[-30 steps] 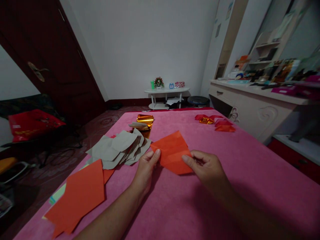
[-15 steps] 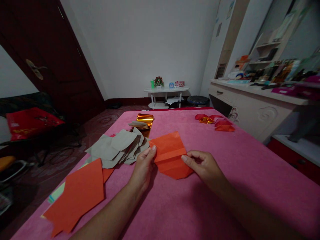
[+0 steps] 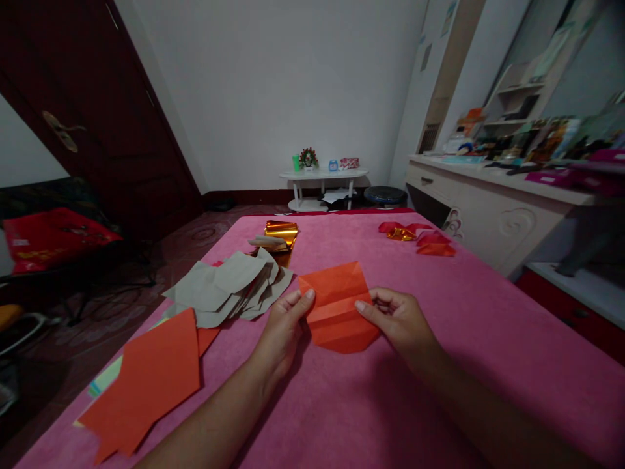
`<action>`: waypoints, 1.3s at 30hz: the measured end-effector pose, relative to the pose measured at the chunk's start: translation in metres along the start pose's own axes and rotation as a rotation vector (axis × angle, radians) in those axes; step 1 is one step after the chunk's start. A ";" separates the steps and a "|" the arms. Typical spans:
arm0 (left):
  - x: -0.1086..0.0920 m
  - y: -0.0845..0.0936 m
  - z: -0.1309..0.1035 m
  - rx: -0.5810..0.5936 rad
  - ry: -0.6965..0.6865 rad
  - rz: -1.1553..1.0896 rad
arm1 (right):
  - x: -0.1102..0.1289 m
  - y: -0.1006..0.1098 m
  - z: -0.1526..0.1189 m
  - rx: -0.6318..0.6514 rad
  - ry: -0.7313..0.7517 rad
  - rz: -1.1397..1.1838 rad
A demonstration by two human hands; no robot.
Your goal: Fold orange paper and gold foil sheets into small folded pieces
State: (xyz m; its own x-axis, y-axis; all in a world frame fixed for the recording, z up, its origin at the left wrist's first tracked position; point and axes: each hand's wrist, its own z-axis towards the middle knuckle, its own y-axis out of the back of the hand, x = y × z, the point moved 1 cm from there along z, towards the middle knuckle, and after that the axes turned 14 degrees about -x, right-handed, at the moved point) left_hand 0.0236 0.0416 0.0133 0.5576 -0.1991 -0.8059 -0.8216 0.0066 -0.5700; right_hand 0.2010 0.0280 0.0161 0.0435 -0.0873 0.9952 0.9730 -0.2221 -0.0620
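Observation:
Between my hands is a creased sheet of orange paper (image 3: pixel 340 326), held above the pink cloth (image 3: pixel 439 378). My left hand (image 3: pixel 288 319) pinches its left edge, thumb on top. On the right edge, my right hand (image 3: pixel 398 319) grips it the same way, with its other fingers curled behind. Crosswise folds run over the sheet's middle. To the left of my left hand lies a spread pile of grey paper pieces (image 3: pixel 215 283). Nearer to me is a larger cut orange sheet (image 3: pixel 146 384) with a jagged lower edge.
Shiny gold foil (image 3: pixel 282 233) lies beyond the grey pile. Folded red and gold paper pieces (image 3: pixel 403 232) sit at the far right of the cloth. Along the right stands a cream dresser (image 3: pixel 493 202) crowded with bottles. A small white table (image 3: pixel 322 174) stands by the far wall.
Both hands have shifted slightly right with the orange paper, and its middle fold lies a bit flatter and more open. The whole view has moved a little.

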 end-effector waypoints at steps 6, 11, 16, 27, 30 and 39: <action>-0.004 0.010 0.007 -0.124 0.119 0.170 | 0.001 0.001 0.001 -0.050 0.059 -0.029; -0.017 0.011 0.010 -0.148 0.214 0.342 | 0.001 0.004 0.002 -0.133 0.136 -0.052; -0.030 0.007 0.006 -0.007 0.200 0.532 | -0.001 0.007 0.004 -0.215 0.204 -0.068; -0.016 0.013 0.007 -0.051 0.165 0.474 | 0.003 0.001 -0.004 -0.124 -0.074 0.047; -0.013 0.012 0.008 -0.131 0.083 0.451 | 0.002 0.000 -0.004 -0.077 -0.131 0.091; -0.005 0.016 0.010 -0.218 0.147 0.267 | 0.001 -0.004 -0.002 -0.027 0.057 0.060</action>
State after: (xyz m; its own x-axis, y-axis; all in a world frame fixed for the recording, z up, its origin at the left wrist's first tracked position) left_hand 0.0084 0.0525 0.0069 0.3105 -0.3571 -0.8810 -0.9505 -0.1281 -0.2830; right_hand 0.1970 0.0268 0.0177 0.0881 -0.1567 0.9837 0.9625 -0.2410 -0.1246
